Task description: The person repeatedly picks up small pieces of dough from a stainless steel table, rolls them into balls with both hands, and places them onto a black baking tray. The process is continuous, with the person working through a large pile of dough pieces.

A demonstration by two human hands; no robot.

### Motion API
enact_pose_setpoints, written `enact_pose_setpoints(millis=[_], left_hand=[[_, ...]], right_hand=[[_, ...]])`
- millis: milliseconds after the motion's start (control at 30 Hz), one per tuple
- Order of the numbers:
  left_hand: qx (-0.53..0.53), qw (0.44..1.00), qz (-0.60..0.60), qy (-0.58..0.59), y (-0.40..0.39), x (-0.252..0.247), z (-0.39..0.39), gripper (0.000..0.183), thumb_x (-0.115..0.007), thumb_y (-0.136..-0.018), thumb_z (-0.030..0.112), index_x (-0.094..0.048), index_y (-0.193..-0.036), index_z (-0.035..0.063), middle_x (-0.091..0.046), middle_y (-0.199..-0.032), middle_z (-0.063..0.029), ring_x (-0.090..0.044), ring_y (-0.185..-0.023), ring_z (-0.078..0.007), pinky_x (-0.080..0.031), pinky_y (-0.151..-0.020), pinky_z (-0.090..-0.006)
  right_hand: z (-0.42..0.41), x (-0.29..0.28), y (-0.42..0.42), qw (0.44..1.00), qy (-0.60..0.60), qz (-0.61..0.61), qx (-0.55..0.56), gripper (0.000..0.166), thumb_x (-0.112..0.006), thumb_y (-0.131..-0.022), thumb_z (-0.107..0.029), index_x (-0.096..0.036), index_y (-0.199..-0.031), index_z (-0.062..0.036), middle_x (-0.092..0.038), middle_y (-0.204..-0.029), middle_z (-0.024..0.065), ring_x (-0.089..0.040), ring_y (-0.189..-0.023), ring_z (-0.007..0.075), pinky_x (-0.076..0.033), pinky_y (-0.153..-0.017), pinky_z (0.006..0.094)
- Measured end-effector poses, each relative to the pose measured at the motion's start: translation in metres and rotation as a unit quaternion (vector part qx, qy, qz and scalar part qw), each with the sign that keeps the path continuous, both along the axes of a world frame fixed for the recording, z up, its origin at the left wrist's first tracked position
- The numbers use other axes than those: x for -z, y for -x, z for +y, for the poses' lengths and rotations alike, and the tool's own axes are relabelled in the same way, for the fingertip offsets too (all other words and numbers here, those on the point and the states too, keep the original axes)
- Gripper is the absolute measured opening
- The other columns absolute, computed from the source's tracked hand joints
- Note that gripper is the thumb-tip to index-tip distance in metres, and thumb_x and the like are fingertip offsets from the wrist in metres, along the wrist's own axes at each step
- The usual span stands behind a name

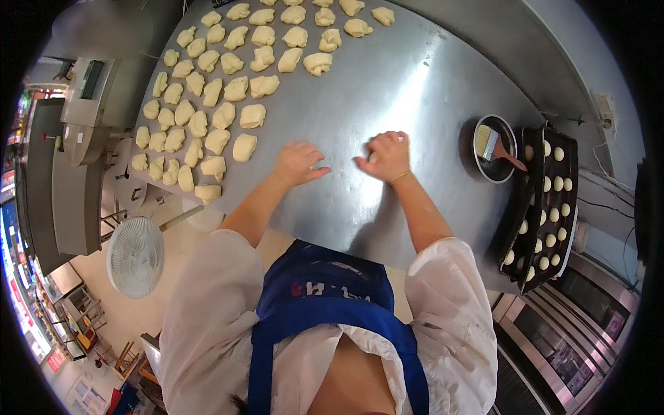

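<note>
Both hands are low over a stainless steel worktop [332, 202], apart from each other. My left hand [302, 163] is palm down with curled fingers and the thumb pointing inward; a pale spot shows by the thumb, but what lies under the palm is hidden. Cupped on the metal, my right hand [386, 155] has a small pale bit, apparently dough, between thumb and fingers. Many lumpy pieces of pale dough [252, 115] lie in loose rows at the left and far side, the nearest ones left of my left hand.
A round metal bowl [476, 161] at the right holds a flat pastry brush [487, 142]. Beside it, dark baking trays [566, 197] overlap at the worktop's right edge, with round dough balls [554, 215]. A white fan [136, 257] stands off the left edge.
</note>
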State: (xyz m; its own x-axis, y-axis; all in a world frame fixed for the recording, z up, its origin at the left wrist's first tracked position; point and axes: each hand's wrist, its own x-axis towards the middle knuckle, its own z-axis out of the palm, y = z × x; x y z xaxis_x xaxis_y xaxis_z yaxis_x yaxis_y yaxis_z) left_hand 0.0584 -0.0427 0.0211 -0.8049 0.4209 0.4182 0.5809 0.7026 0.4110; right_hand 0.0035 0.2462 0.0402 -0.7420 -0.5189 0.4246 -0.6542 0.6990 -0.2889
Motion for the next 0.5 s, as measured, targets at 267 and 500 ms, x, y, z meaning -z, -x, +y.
enact_pose_setpoints(millis=[267,500], left_hand=[[-0.044,0.994,-0.019,-0.095,-0.064,-0.007,-0.01,0.034,-0.09,-0.067,0.039,-0.064,-0.076,0.0185,-0.065,-0.085,0.0007,-0.064,-0.086,-0.0229,-0.049,-0.082,-0.0403],[0.004,1.0,0.004,-0.008,0.019,-0.004,0.006,0.034,-0.091,-0.066,0.031,-0.061,-0.072,0.0184,-0.064,-0.085,-0.0001,-0.064,-0.082,-0.0239,-0.053,-0.078,-0.039]], right_hand=[[0.032,0.006,-0.066,0.982,0.163,-0.088,0.045,0.019,-0.084,-0.074,-0.016,-0.068,-0.083,-0.0111,-0.064,-0.103,0.0105,-0.062,-0.098,0.0286,-0.053,-0.084,0.0413],[-0.016,0.008,0.044,0.989,-0.046,0.004,-0.144,0.035,-0.083,-0.074,-0.046,-0.064,-0.077,-0.0163,-0.065,-0.088,0.0022,-0.061,-0.084,0.0239,-0.046,-0.076,0.0413]])
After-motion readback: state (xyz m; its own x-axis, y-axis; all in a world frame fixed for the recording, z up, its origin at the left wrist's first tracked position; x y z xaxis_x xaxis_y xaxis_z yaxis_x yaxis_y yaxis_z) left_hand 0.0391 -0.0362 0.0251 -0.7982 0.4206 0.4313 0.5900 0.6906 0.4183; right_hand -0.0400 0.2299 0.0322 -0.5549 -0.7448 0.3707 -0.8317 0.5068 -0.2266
